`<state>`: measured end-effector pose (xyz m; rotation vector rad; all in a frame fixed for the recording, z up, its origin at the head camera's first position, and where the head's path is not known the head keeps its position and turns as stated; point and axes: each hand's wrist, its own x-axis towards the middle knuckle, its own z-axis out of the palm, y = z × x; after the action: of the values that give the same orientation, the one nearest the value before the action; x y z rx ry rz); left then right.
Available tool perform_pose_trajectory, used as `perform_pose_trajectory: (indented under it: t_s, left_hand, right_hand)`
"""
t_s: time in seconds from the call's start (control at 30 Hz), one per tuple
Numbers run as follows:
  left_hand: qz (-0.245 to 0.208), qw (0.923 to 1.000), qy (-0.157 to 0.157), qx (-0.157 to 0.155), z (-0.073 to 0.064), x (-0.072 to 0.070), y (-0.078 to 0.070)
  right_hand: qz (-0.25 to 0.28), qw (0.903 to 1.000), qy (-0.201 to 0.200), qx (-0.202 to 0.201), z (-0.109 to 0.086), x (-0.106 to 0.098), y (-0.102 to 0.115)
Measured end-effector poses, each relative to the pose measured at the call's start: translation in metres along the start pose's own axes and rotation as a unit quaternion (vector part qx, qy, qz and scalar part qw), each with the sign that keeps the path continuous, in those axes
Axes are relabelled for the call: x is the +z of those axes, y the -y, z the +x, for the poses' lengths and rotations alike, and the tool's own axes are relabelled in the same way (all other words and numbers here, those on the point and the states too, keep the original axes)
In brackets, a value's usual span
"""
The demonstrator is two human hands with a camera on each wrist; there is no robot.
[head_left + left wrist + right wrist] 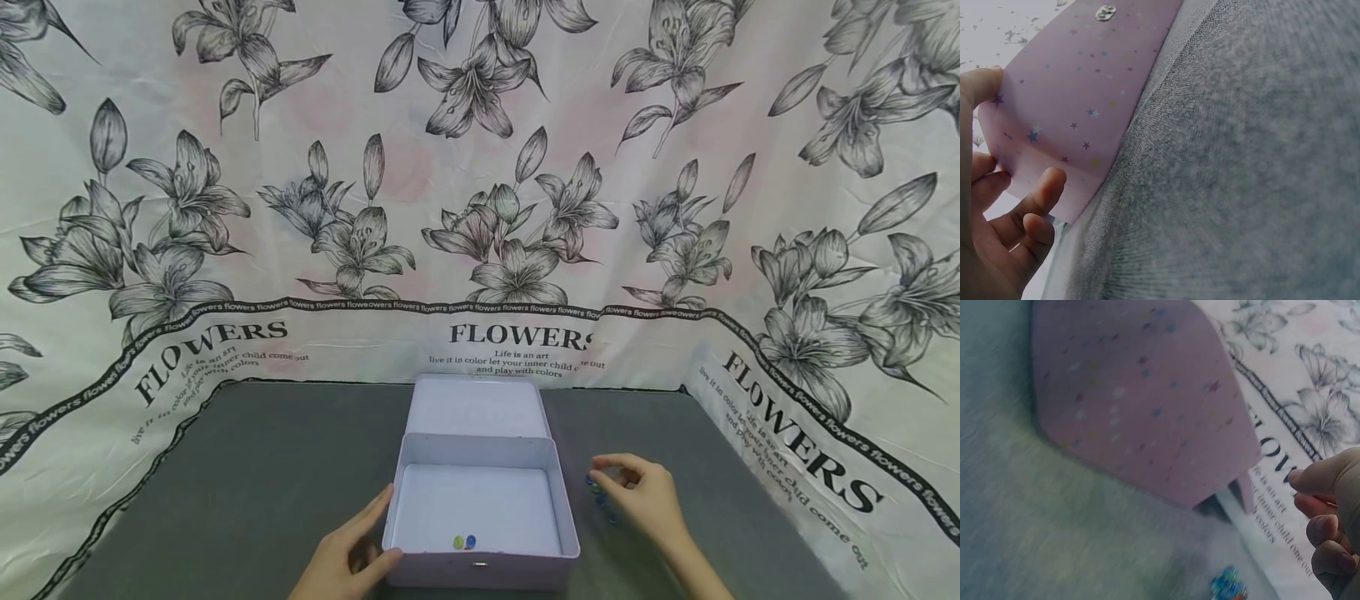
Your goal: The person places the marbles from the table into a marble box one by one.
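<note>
A pale lilac hinged box, printed with small stars, stands with its lid tipped back. Inside, near its front wall, lie a yellow-green bead-like piece and a blue one, glassy like marbles. My left hand grips the box's front left corner, thumb at the front and fingers along the side. To the right of the box, my right hand hovers beside a small cluster of blue and green glassy marbles. Its thumb and forefinger are bent toward each other, and no marble shows between them.
A dark grey cloth covers the table around the box. Behind and along both sides hangs a white sheet with printed flowers and lettering. The raised lid reaches back close to the sheet's lower edge.
</note>
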<state>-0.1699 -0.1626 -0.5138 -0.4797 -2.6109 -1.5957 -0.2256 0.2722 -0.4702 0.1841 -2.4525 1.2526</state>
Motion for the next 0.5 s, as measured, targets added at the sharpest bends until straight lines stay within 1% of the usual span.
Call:
perform_pose_trajectory:
  t_s: [0.2,0.33,0.43,0.5]
  left_hand:
    - [0.005,1.0,-0.004,0.004,0.0,0.0,0.001]
    - [0.003,0.9998,-0.014,0.016,0.001,0.001,0.002]
    - [0.002,0.9993,-0.02,0.032,0.001,0.002,0.003]
    - [0.003,0.9991,-0.021,0.038,0.001,0.002,0.004]
  right_hand:
    - [-0.012,0.9999,0.005,-0.005,-0.016,-0.002,-0.019]
    - [-0.022,0.9997,-0.004,-0.008,-0.025,-0.002,-0.03]
    - [-0.032,0.9995,-0.008,0.004,-0.03,-0.002,-0.034]
    - [-0.039,0.9991,-0.001,0.017,-0.034,-0.002,-0.036]
